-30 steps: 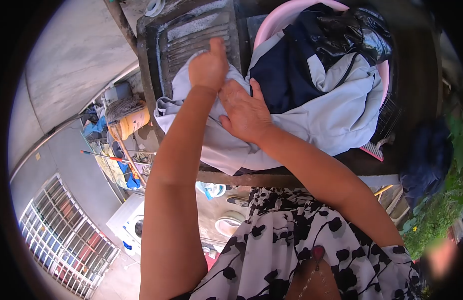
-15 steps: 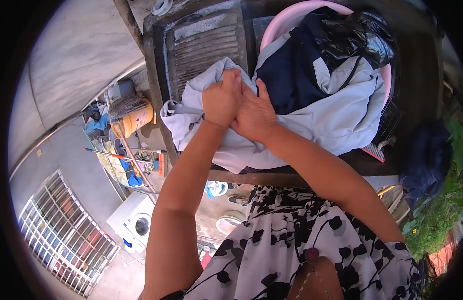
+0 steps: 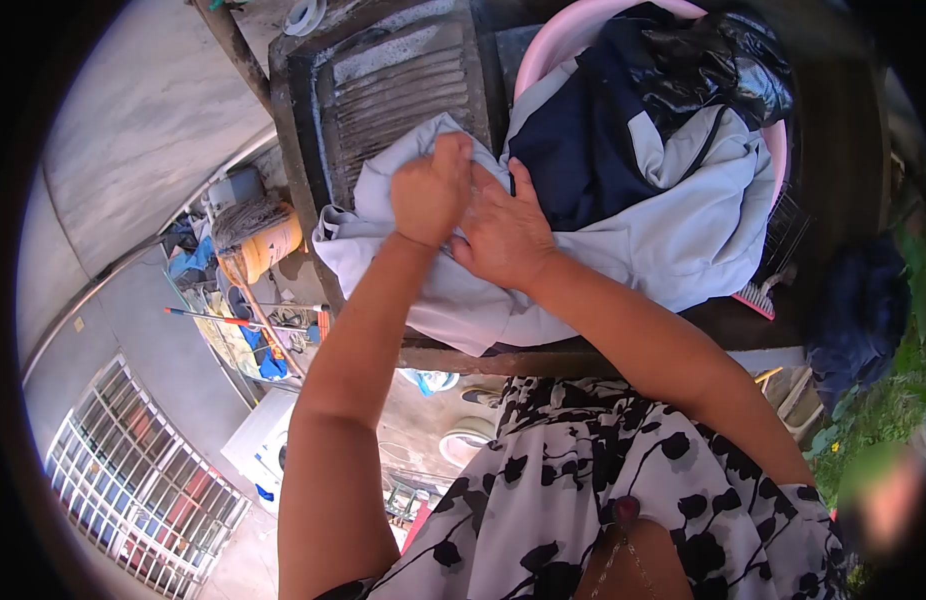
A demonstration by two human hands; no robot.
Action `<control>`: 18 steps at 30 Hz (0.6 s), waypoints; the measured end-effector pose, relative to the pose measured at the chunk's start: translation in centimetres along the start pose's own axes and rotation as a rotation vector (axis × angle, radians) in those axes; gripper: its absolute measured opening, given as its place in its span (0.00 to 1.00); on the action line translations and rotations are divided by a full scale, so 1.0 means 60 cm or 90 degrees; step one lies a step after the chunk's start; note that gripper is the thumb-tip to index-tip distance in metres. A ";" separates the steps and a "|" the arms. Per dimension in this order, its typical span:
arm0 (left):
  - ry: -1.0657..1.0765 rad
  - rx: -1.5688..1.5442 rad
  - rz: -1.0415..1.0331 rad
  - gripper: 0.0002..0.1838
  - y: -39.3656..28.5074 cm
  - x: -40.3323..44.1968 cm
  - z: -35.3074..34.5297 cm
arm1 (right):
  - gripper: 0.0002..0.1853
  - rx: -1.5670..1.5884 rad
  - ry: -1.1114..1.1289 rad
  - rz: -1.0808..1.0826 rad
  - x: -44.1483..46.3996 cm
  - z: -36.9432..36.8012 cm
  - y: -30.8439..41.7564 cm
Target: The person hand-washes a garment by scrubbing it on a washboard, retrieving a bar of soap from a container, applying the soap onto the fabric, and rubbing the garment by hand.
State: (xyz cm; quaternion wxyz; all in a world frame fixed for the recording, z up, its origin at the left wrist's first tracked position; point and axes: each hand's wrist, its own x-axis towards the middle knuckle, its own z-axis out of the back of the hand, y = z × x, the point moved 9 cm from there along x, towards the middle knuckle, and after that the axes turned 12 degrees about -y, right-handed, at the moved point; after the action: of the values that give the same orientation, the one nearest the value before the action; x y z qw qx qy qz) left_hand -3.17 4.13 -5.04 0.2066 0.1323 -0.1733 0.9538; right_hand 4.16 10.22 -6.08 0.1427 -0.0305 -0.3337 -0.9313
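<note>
A light grey and navy garment (image 3: 673,240) spreads over the front of the dark stone washing slab (image 3: 295,165) and runs up into a pink basin (image 3: 538,62). My left hand (image 3: 430,195) is closed in a fist on a bunched part of the grey cloth, at the lower edge of the ridged washboard (image 3: 403,95). Close against it on the right, my right hand (image 3: 505,235) presses palm down on the cloth, its thumb and little finger spread. The left hand partly hides its other fingertips.
A black shiny item (image 3: 753,75) lies in the basin. A pink brush (image 3: 756,300) and a wire rack (image 3: 786,232) are at the slab's right side. Dark cloth (image 3: 855,310) hangs beyond. At left stand an orange bucket (image 3: 268,248) and a washing machine (image 3: 258,440).
My left fist has come back from the washboard ridges toward my body, bringing bunched grey cloth. My right hand has barely moved on the garment. The view has shifted slightly.
</note>
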 end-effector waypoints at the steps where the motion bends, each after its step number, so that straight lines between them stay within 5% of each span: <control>1: 0.013 0.050 -0.016 0.06 0.028 0.038 -0.019 | 0.33 0.006 -0.045 0.018 0.003 0.007 0.006; 5: -0.058 0.206 0.009 0.07 0.053 0.142 -0.054 | 0.31 -0.009 -0.056 0.027 0.009 0.014 0.014; 11: -0.050 -0.003 -0.050 0.05 -0.022 0.013 0.010 | 0.31 0.003 -0.006 0.005 0.003 0.007 0.006; 12: -0.028 -0.016 -0.085 0.05 -0.012 0.006 0.005 | 0.32 -0.011 0.165 -0.015 0.006 -0.012 0.003; 13: -0.017 0.039 -0.123 0.05 0.020 0.040 -0.012 | 0.32 -0.016 0.167 -0.015 0.004 -0.022 0.001; 15: 0.012 0.188 -0.030 0.06 0.071 0.132 -0.045 | 0.34 0.035 -0.073 0.015 0.012 0.015 0.009; 18: -0.021 0.158 -0.011 0.07 0.062 0.135 -0.043 | 0.34 0.013 -0.067 0.019 0.004 0.016 0.009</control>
State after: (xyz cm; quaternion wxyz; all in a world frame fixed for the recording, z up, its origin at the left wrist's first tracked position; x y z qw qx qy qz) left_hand -12.38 4.78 -5.78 0.1941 0.1739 -0.0560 0.9638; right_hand 4.04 10.34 -4.98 0.1391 -0.0828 -0.3494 -0.9229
